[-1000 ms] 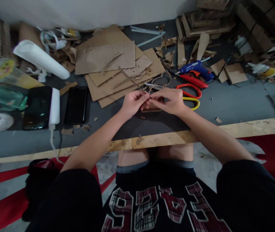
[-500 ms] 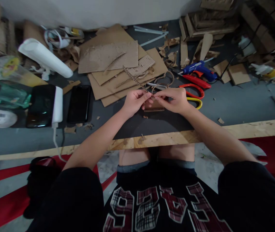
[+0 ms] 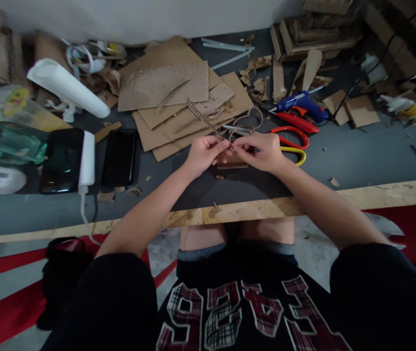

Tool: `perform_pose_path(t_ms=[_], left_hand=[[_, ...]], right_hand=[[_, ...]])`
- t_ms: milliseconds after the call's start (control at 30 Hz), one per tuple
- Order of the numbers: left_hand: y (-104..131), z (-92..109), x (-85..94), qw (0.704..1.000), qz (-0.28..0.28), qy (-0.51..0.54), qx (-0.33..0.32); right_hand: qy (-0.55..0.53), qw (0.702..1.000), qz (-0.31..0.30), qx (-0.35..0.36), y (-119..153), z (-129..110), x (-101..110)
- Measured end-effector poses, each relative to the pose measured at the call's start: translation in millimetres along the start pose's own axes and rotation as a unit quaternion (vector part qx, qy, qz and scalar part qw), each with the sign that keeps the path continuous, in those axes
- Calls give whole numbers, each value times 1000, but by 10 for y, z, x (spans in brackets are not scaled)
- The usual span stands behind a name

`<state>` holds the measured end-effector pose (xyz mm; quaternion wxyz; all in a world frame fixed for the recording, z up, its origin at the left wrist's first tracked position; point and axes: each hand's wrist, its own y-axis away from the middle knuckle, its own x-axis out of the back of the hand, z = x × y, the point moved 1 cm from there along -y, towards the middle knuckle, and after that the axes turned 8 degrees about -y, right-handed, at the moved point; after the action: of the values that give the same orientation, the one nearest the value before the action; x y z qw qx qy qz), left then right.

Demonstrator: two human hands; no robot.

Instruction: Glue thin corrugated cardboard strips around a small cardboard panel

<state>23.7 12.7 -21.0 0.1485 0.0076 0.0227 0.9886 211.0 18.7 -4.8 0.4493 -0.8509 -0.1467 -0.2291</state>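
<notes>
A thin corrugated cardboard strip (image 3: pixel 202 117) runs up and left from the fingers of my left hand (image 3: pixel 208 153), which pinches it. My right hand (image 3: pixel 261 150) pinches the curled end of cardboard strip where the fingertips of both hands almost meet. Loops of the strip (image 3: pixel 255 117) curve above my right hand; whether they are one piece with the straight length I cannot tell. Just beyond the fingers lie scissors (image 3: pixel 291 135) with red and yellow handles, partly hidden by my right hand. Below the hands a small cardboard piece (image 3: pixel 233 162) rests on the table.
Cardboard sheets (image 3: pixel 164 90) are stacked beyond my hands. A blue glue gun (image 3: pixel 299 105) and a red cutter (image 3: pixel 299 123) lie to the right. On the left are a black phone (image 3: pixel 120 157), a power bank (image 3: pixel 63 161) and a white roll (image 3: pixel 69 87). The table's wooden edge (image 3: pixel 229 211) runs in front.
Almost nothing differs. Both hands stay at the same place, with the fingers still pinching the cardboard strip.
</notes>
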Motion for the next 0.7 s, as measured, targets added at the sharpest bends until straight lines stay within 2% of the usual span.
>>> perform_pose_path(t_ms=[133,467,700], left_hand=[[-1,11,4,1000,-2,12,7],[-12,-6,14,1000,-6,18,3],[-9,7,-2,1000,-13,12,3]], right_hand=[[7,1000,-13,-6,3,3,3],[9,999,-26,28,0,27,12],[62,997,-23,28,18,-6,-3]])
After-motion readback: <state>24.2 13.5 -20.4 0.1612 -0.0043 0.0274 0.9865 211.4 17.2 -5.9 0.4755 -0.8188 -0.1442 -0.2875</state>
